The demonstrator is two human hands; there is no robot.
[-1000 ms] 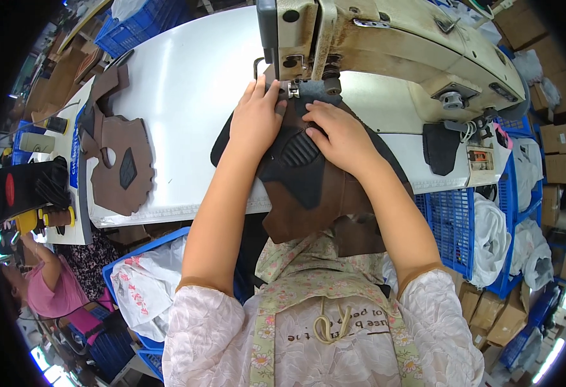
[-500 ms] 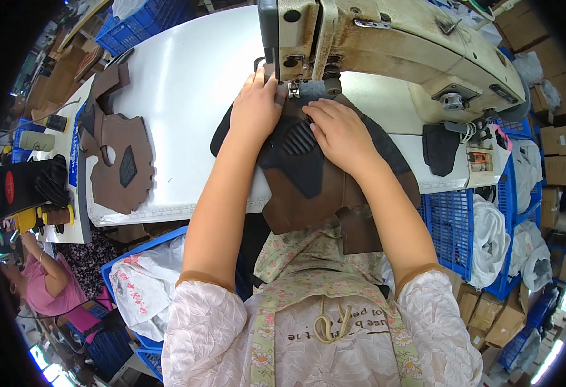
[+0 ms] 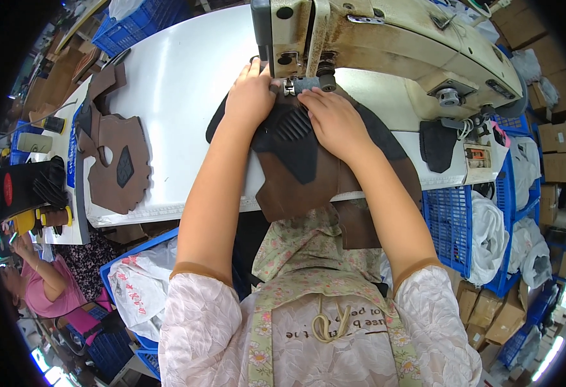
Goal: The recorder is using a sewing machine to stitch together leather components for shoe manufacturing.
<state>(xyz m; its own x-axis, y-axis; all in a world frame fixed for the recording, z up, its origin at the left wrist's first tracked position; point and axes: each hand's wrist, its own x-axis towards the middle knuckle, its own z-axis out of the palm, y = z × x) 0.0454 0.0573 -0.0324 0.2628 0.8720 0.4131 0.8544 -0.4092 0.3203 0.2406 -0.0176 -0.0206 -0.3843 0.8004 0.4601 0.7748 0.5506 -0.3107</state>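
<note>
A brown and black leather shoe upper piece [image 3: 305,201] lies under the head of a sewing machine [image 3: 386,48], its near edge hanging over the table front. My left hand [image 3: 250,98] rests flat on its far left part, fingers stretched out beside the presser foot [image 3: 288,86]. On the right, my right hand [image 3: 336,119] lies on the piece with its fingers reaching close to the foot, beside a ribbed black patch [image 3: 294,124]. Whether my right fingertips pinch an edge is hard to make out; the hand looks laid flat. The needle point is hidden.
Another brown leather piece [image 3: 119,161] lies at the left of the white table [image 3: 173,84]. A small black piece [image 3: 437,146] sits at the right. Blue crates [image 3: 447,222] with white bags stand below the edge. A person in pink [image 3: 50,284] sits at far left.
Both hands have stayed on the leather piece, which has shifted slightly away from me and turned a little under the presser foot. The view has moved a little too.
</note>
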